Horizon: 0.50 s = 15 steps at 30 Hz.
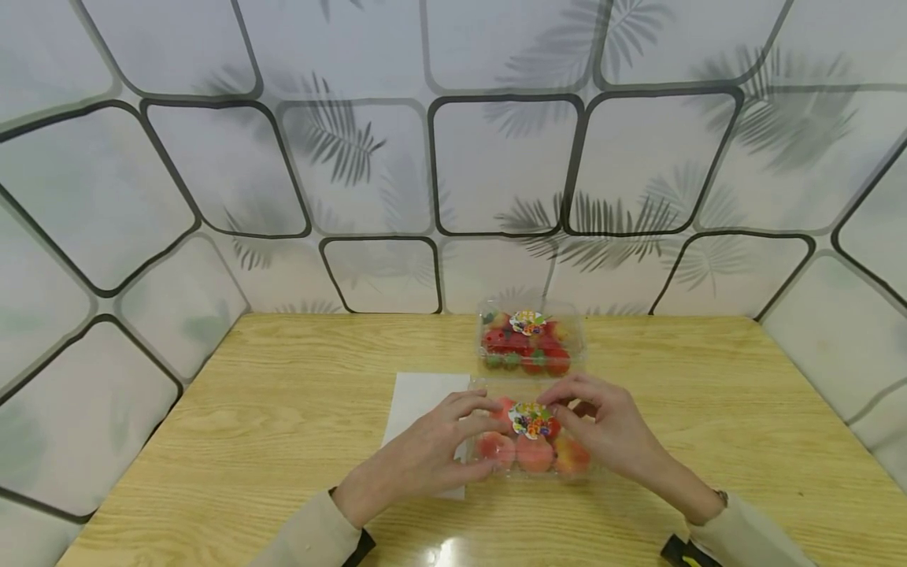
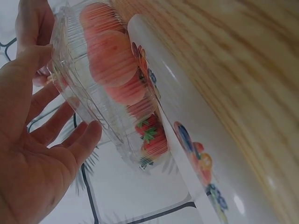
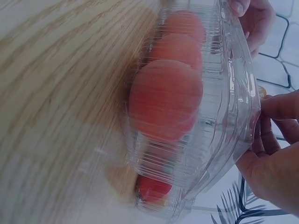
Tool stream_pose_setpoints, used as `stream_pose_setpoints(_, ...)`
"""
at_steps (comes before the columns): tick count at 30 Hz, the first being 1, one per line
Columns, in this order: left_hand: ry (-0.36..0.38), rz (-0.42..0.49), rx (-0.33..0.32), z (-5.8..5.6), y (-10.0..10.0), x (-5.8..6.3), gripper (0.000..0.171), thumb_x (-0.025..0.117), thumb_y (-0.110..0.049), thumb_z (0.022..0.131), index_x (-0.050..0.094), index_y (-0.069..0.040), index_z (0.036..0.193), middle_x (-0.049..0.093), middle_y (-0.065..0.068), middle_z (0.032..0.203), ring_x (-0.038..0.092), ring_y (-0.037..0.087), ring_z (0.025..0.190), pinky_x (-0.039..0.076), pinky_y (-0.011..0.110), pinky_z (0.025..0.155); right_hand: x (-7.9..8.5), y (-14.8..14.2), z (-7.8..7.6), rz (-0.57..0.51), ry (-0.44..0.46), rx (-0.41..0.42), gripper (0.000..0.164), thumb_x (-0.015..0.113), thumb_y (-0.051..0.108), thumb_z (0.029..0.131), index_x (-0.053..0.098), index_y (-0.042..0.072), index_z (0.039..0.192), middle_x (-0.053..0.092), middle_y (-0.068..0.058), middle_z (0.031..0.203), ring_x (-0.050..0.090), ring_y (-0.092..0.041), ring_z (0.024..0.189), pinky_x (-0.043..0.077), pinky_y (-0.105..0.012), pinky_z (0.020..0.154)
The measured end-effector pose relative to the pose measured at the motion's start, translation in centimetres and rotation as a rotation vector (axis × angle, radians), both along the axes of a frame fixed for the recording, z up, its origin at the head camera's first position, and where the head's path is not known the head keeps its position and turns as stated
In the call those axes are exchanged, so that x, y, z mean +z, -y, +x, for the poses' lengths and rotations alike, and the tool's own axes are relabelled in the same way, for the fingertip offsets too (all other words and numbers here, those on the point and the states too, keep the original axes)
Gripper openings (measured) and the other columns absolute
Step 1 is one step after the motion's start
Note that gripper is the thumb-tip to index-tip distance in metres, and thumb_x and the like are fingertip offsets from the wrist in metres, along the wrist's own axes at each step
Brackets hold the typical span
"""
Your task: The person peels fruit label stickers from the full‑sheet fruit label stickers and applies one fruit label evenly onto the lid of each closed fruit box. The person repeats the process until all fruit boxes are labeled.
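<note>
A clear plastic clamshell box [image 1: 517, 466] of peaches [image 1: 534, 454] lies closed on the table in the head view. A round, colourful fruit sticker [image 1: 531, 420] is on its lid. My left hand [image 1: 428, 449] rests at the box's left side, fingers spread over the lid. At the sticker's right edge, my right hand [image 1: 612, 425] pinches it between thumb and forefinger. In the right wrist view, those fingertips [image 3: 273, 106] are right at the lid, with a bit of the sticker [image 3: 262, 91] standing above it.
Behind stands a second clear box [image 1: 531, 339] with strawberries and other fruit, carrying a similar sticker. A white sheet [image 1: 425, 398] lies left of the peach box; printed fruit stickers [image 2: 203, 163] show on it. Patterned cloth walls [image 1: 496, 173] enclose the wooden table [image 1: 283, 394].
</note>
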<state>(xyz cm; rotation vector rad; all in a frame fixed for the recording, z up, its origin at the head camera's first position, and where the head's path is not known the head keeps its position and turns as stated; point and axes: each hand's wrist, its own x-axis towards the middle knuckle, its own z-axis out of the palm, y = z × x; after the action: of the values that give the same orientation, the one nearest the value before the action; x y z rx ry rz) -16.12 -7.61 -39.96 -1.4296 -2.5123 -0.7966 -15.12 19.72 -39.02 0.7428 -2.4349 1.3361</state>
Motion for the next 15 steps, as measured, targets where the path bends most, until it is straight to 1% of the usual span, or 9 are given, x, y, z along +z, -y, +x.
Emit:
stream_pose_setpoints(6,0.014,-0.001,-0.006,-0.01,0.04,-0.01,0.029,0.071,-0.029,0.098,0.069,-0.02,0.125,0.059,0.005,0.142,0.043,0.028,0.148,0.045,0.044,0.116,0.01,0.01,0.09,0.027,-0.037,0.009,0.027,0.07,-0.008,0.091,0.076,0.016,0.1,0.072,0.001,0.096,0.068,-0.012,0.076,0.057,-0.023,0.062)
stream_pose_setpoints(10,0.011,0.001,-0.007,-0.03,0.05,-0.01,0.028,0.072,-0.028,0.098,0.07,-0.02,0.124,0.059,0.004,0.142,0.044,0.028,0.147,0.045,0.045,0.116,-0.06,-0.02,0.08,0.033,-0.061,0.015,0.028,0.071,-0.009,0.09,0.076,0.017,0.1,0.072,0.001,0.095,0.067,-0.012,0.075,0.057,-0.023,0.061)
stream_pose_setpoints(15,0.023,0.005,-0.003,-0.03,-0.01,0.08,0.029,0.07,-0.033,0.098,0.07,-0.02,0.125,0.059,0.004,0.142,0.044,0.029,0.147,0.044,0.044,0.117,-0.16,-0.06,0.04,0.04,-0.082,0.024,0.029,0.072,-0.01,0.088,0.077,0.016,0.099,0.071,0.001,0.095,0.066,-0.006,0.076,0.056,-0.022,0.061)
